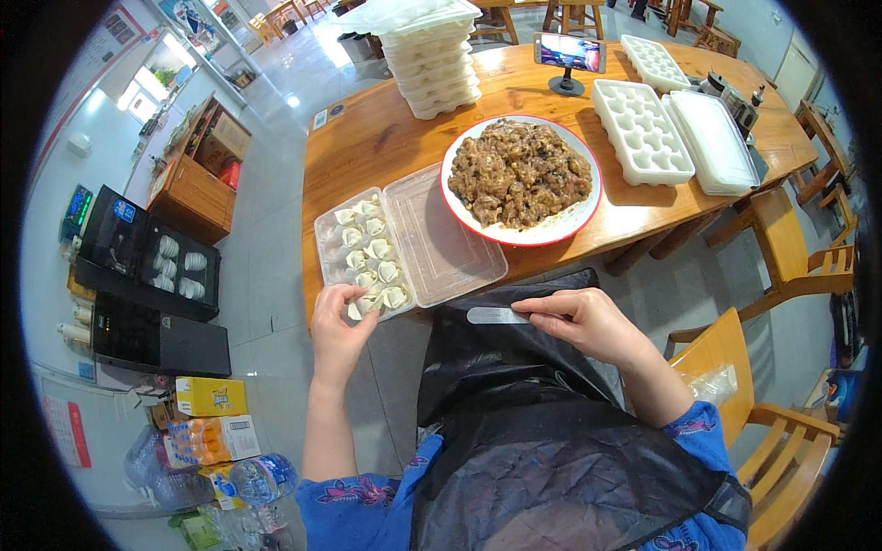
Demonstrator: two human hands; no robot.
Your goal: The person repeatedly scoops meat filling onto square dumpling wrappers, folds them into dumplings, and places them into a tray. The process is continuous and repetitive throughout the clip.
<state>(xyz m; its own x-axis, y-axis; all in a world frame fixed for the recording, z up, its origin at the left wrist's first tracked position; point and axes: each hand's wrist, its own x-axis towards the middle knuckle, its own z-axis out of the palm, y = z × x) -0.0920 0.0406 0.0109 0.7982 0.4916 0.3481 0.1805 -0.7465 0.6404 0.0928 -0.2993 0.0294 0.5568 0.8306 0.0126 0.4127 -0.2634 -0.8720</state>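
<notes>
My left hand (pixel 342 330) has its thumb and fingers closed on a folded dumpling (pixel 365 305) at the near end of a clear plastic tray (pixel 329 258). Several more wrapped dumplings (pixel 377 248) sit in the tray's compartments. The tray's lid (pixel 448 265) lies flat beside it on the right, partly under a red-rimmed white bowl (pixel 590 200) heaped with minced filling (pixel 520 172). My right hand (pixel 586 320) holds a flat, pale spatula (pixel 495 316) over my black apron, its rounded end pointing left. No filling is plain on the spatula.
On the wooden table (pixel 358 148) stand a tall stack of plastic trays (pixel 437 69), a phone (pixel 569 54) on a stand, white compartment trays (pixel 641 131) and lidded containers (pixel 716 141). A wooden chair (pixel 723 365) is close on my right.
</notes>
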